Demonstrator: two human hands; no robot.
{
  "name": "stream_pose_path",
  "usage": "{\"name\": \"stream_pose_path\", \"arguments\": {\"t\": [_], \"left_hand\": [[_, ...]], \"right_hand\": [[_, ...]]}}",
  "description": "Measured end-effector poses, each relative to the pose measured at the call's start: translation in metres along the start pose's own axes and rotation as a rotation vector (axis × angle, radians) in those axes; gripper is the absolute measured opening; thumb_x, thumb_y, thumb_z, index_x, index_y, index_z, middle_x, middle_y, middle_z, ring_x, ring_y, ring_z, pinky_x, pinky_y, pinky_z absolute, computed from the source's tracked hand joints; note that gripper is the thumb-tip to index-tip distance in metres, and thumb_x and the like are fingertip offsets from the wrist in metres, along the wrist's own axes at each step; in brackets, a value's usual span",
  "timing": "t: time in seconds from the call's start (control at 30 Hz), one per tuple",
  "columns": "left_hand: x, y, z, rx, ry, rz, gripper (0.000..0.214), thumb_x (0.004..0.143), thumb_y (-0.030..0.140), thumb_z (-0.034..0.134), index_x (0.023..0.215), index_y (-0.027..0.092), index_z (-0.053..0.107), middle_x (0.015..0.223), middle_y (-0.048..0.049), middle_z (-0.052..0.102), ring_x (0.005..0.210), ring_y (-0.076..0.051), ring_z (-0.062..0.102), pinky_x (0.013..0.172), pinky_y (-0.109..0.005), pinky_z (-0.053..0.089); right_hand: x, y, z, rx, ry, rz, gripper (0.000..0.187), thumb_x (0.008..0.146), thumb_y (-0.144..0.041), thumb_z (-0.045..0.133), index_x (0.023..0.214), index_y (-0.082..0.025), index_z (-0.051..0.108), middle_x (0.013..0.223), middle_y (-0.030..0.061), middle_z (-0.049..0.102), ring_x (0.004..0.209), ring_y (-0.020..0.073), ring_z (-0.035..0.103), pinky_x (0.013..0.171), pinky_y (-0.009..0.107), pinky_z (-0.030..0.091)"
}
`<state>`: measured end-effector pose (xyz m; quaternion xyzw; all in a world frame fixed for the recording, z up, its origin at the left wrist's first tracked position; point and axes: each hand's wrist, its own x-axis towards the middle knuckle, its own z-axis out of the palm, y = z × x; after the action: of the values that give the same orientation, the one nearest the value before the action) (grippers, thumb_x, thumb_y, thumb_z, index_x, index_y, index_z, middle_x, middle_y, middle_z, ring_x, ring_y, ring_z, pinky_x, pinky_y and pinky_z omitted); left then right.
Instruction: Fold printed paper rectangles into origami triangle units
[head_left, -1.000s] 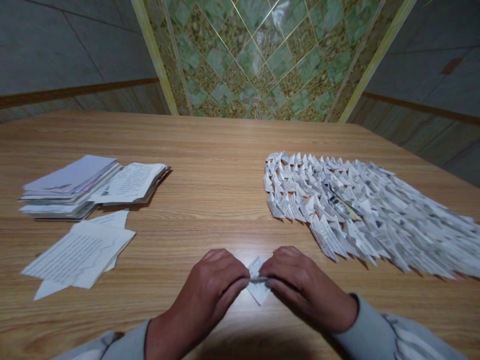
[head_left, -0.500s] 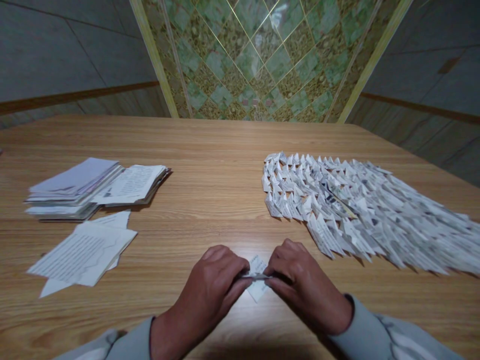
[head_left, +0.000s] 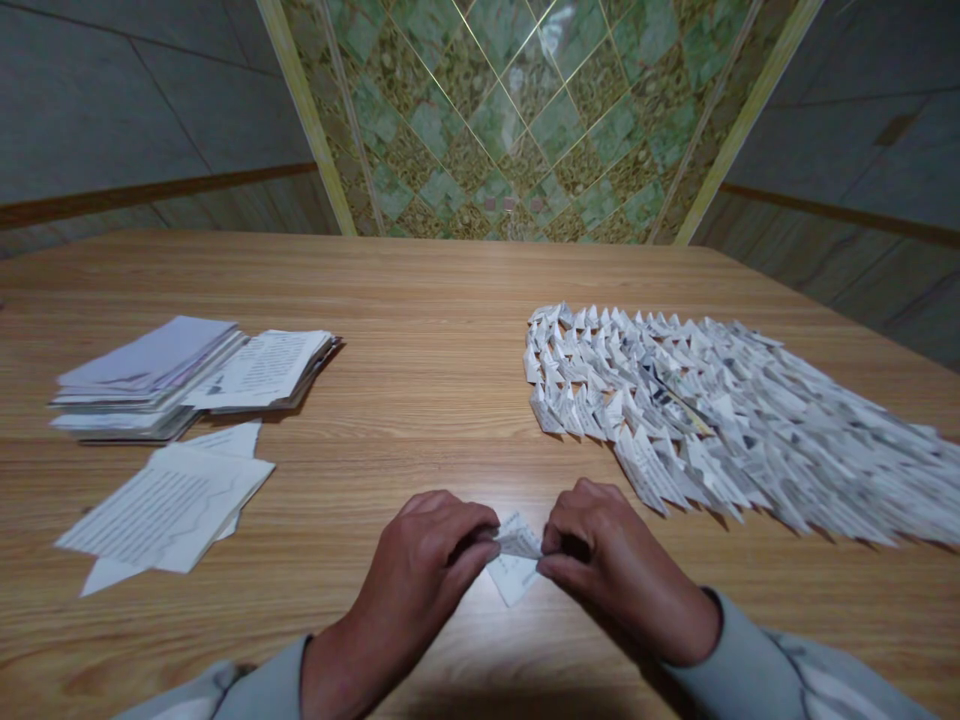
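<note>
A small folded piece of printed paper point(head_left: 514, 572) is between my two hands, low over the wooden table near its front. My left hand point(head_left: 439, 550) pinches its left corner between thumb and fingers. On the opposite side, my right hand point(head_left: 600, 560) grips the right corner the same way. The paper's middle stands slightly raised and open, with one point toward the far side and one toward me. Rows of folded paper boats point(head_left: 637, 375) lie to the right, beyond my right hand.
On the left of the wooden table point(head_left: 420, 400) are a thick stack of paper sheets point(head_left: 150, 360), a smaller printed stack point(head_left: 262, 365) beside it, and a few loose printed sheets point(head_left: 169, 500) nearer me. A green tiled wall panel point(head_left: 510, 120) rises behind the table.
My hands have moved slightly apart. The paper's middle, a thin flat edge before, has opened out and shows more of its faces. The stacks and folded boats have not moved.
</note>
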<state>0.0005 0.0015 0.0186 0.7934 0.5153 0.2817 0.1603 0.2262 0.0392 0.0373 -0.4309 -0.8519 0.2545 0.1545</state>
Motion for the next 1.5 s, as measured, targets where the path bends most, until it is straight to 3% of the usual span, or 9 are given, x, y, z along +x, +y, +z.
{"name": "stream_pose_path", "arguments": {"t": [0.17,0.53,1.0,1.07,1.23,1.37,1.5], "left_hand": [[0.001,0.003,0.002,0.005,-0.011,-0.039,0.009,0.09,0.019,0.066,0.098,0.022,0.066,0.087,-0.0023,0.072,0.08,-0.023,0.064,0.074,-0.036,0.043],[0.003,0.002,0.003,0.051,-0.06,-0.078,0.004,0.09,0.023,0.066,0.088,0.022,0.062,0.08,-0.0006,0.065,0.077,-0.023,0.058,0.07,-0.034,0.038],[0.005,0.005,-0.001,0.062,-0.089,-0.127,0.004,0.089,0.021,0.067,0.086,0.022,0.064,0.08,-0.0006,0.065,0.081,-0.023,0.058,0.075,-0.036,0.037],[0.005,0.005,-0.001,0.058,-0.09,-0.132,0.004,0.089,0.02,0.066,0.086,0.022,0.064,0.081,-0.0006,0.065,0.081,-0.023,0.058,0.075,-0.036,0.037],[0.006,0.006,0.0,0.06,-0.087,-0.163,0.004,0.088,0.021,0.067,0.085,0.022,0.065,0.081,-0.0006,0.066,0.082,-0.023,0.057,0.076,-0.036,0.037],[0.007,0.006,-0.001,0.057,-0.095,-0.179,0.004,0.088,0.02,0.068,0.084,0.021,0.066,0.081,-0.0008,0.066,0.083,-0.023,0.057,0.077,-0.036,0.037],[0.008,0.005,-0.005,0.048,-0.095,-0.192,0.005,0.086,0.019,0.069,0.082,0.021,0.067,0.082,-0.0013,0.066,0.085,-0.024,0.058,0.079,-0.037,0.037]], "right_hand": [[0.0,-0.005,0.004,-0.05,0.038,0.041,0.018,0.086,-0.024,0.074,0.071,-0.019,0.065,0.074,-0.0005,0.065,0.08,0.0201,0.055,0.076,0.036,0.033],[0.0,-0.011,0.012,-0.217,0.089,0.067,0.019,0.082,-0.023,0.078,0.071,-0.02,0.063,0.076,0.0026,0.064,0.08,0.0234,0.053,0.076,0.038,0.033],[-0.001,-0.012,0.003,-0.38,-0.021,0.006,0.015,0.081,-0.02,0.078,0.082,-0.019,0.063,0.084,0.0031,0.066,0.083,0.025,0.055,0.076,0.039,0.035],[-0.001,-0.014,0.003,-0.379,-0.004,-0.043,0.015,0.083,-0.018,0.078,0.087,-0.019,0.063,0.089,0.0034,0.065,0.085,0.0241,0.055,0.075,0.037,0.036],[0.0,-0.021,0.01,-0.401,0.053,-0.359,0.012,0.093,-0.022,0.067,0.104,-0.022,0.062,0.095,0.0009,0.065,0.087,0.0205,0.053,0.078,0.035,0.035],[-0.004,-0.023,0.017,-0.457,0.076,-0.393,0.008,0.091,-0.022,0.069,0.093,-0.019,0.062,0.086,0.0002,0.063,0.081,0.0198,0.05,0.081,0.036,0.034],[-0.01,-0.024,0.023,-0.478,0.056,-0.377,0.013,0.09,-0.018,0.069,0.101,-0.018,0.062,0.09,0.0019,0.063,0.082,0.0208,0.049,0.088,0.039,0.032]]}}
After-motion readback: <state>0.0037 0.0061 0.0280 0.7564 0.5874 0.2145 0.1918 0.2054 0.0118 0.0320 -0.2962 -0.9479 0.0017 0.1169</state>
